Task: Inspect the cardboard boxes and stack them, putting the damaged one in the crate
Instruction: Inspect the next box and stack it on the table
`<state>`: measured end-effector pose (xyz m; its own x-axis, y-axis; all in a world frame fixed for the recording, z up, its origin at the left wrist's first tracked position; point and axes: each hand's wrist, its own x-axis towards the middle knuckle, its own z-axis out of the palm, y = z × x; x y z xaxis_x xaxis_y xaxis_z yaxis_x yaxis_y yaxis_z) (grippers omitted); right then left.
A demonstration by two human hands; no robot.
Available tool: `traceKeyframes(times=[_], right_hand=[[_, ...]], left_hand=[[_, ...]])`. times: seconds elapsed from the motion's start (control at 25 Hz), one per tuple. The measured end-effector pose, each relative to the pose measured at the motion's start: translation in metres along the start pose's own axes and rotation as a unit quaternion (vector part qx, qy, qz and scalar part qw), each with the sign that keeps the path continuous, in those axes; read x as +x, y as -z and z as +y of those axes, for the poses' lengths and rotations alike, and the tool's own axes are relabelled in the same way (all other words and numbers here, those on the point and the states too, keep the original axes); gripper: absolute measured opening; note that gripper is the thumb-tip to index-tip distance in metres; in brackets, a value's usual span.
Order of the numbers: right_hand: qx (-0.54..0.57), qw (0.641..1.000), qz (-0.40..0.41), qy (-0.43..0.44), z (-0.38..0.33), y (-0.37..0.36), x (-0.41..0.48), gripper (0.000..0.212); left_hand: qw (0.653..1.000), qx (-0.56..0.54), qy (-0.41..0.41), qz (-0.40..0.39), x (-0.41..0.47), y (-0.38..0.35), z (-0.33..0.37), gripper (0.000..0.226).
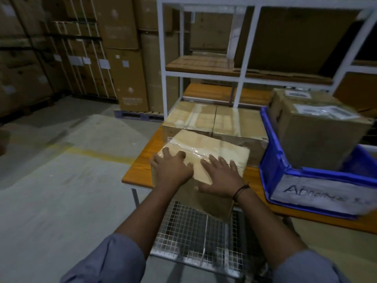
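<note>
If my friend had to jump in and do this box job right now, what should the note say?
Left hand: open, resting on the near box's left corner.
Right hand: open, flat on its top, thumb down the near side.
The near box sits at the near edge of the table.
Two more boxes stand side by side behind it, not stacked.
The blue crate on the right already holds a fourth box.
Left to do: finish checking the near box, then stack the good ones. I cannot tell from here if it is damaged.
</note>
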<state>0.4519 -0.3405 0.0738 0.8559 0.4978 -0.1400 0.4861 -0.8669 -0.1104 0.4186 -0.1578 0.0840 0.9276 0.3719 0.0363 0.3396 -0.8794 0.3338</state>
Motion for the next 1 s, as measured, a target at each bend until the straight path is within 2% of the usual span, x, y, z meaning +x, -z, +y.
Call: traceKeyframes(times=[0.12,0.2,0.44,0.72,1.0], right_hand=[[0.002,0.999,0.027,-0.028,0.016,0.001,-0.012,0.105],[0.014,0.998,0.031,-0.058,0.029,0.005,-0.019,0.101],[0.085,0.986,0.042,-0.139,0.054,0.009,-0.043,0.095],[0.198,0.955,0.062,-0.211,0.064,0.004,-0.064,0.107],[0.194,0.954,0.091,-0.209,0.058,0.015,-0.076,0.095]], left_hand=[[0.999,-0.013,-0.011,-0.049,0.006,-0.01,-0.002,0.076],[0.998,-0.012,-0.026,-0.059,0.004,-0.01,0.006,0.082],[0.997,-0.042,-0.037,-0.047,-0.013,-0.013,0.025,0.084],[0.995,-0.08,-0.042,-0.052,-0.014,-0.021,0.025,0.092],[0.994,-0.094,-0.043,-0.041,-0.017,-0.014,0.024,0.088]])
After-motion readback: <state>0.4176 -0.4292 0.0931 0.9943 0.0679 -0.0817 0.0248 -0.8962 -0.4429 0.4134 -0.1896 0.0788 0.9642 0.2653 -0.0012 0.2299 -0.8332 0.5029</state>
